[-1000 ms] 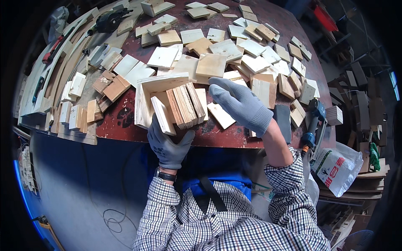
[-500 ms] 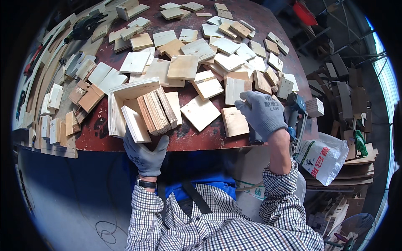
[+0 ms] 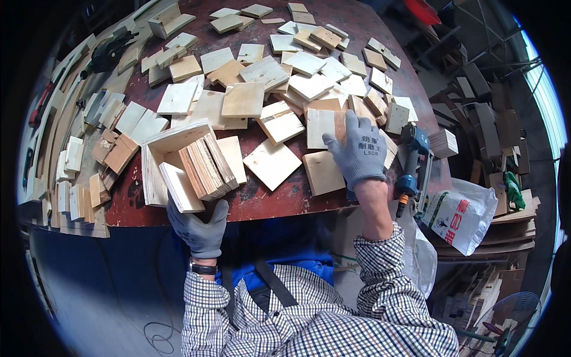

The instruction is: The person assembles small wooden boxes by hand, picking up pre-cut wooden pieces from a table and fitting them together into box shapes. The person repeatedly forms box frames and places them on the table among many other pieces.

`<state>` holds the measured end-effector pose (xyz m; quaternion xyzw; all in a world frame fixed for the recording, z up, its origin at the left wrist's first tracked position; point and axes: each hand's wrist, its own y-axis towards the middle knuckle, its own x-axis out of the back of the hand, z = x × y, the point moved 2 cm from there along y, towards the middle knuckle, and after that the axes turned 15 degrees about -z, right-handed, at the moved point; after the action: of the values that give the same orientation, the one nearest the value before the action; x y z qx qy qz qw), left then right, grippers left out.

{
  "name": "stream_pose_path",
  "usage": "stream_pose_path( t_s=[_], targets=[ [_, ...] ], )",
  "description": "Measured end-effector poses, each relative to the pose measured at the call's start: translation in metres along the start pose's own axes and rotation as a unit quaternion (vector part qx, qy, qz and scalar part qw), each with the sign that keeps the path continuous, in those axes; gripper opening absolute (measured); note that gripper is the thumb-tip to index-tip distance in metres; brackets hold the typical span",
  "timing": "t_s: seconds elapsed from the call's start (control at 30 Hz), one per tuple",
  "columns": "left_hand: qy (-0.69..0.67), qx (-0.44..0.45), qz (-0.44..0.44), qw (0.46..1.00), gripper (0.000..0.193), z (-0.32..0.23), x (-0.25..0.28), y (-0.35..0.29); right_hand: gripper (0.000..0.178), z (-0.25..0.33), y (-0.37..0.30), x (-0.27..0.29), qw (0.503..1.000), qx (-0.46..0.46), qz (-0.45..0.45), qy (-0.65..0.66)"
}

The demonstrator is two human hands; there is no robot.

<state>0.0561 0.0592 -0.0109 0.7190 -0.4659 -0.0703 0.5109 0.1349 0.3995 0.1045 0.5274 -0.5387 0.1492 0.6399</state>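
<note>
My left hand [image 3: 199, 231], in a grey glove, is at the table's front edge, its fingers partly hidden beneath a pale wooden board [image 3: 181, 189] that it grips. That board leans at the near side of an open wooden box [image 3: 156, 172]. Inside the box, several small boards [image 3: 208, 163] stand pressed together in a stack. My gloved right hand [image 3: 360, 152] reaches over the loose boards with its fingers apart. Its fingertips are by a brownish strip of wood [image 3: 339, 125] beside a pale board [image 3: 321, 128]; whether they touch is unclear.
Many square boards [image 3: 244, 99] lie scattered across the dark red table [image 3: 238, 209]. A blue nail gun [image 3: 410, 160] rests at the right edge, near a wood block [image 3: 443, 143] and a white printed sack [image 3: 464, 214]. Wood pieces [image 3: 122, 152] and a dark power tool [image 3: 110, 53] are at left.
My right hand has moved forward over the boards, and its curled fingers have stretched out. The left hand stays at the box. The whole view has shifted slightly.
</note>
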Motion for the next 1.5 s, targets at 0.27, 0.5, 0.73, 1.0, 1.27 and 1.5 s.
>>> stream_pose_path(
  t_s=[0.27,0.5,0.73,1.0,1.27,1.5],
  targets=[
    [0.017,0.009,0.002,1.000,0.101,0.005,0.000,-0.006,0.076,0.019,0.011,-0.005,0.995,-0.079,0.060,-0.010],
    [0.035,-0.014,0.005,0.999,0.110,0.006,0.001,-0.003,0.043,0.001,0.006,-0.006,0.935,-0.186,0.028,0.302],
    [0.028,-0.020,-0.015,0.999,0.110,0.003,-0.003,-0.003,0.029,0.021,0.012,0.037,0.852,-0.165,-0.011,0.497],
    [0.038,-0.012,-0.008,0.999,0.108,0.003,0.000,-0.001,0.030,0.008,0.047,0.009,0.879,-0.161,-0.054,0.445],
    [0.028,-0.010,-0.012,0.999,0.110,0.001,-0.001,0.000,0.072,0.020,0.038,-0.002,0.945,0.015,-0.274,0.179],
    [0.018,0.000,0.006,1.000,0.110,0.002,0.001,0.002,0.084,0.096,-0.047,0.018,0.973,0.171,0.010,0.156]
  ],
)
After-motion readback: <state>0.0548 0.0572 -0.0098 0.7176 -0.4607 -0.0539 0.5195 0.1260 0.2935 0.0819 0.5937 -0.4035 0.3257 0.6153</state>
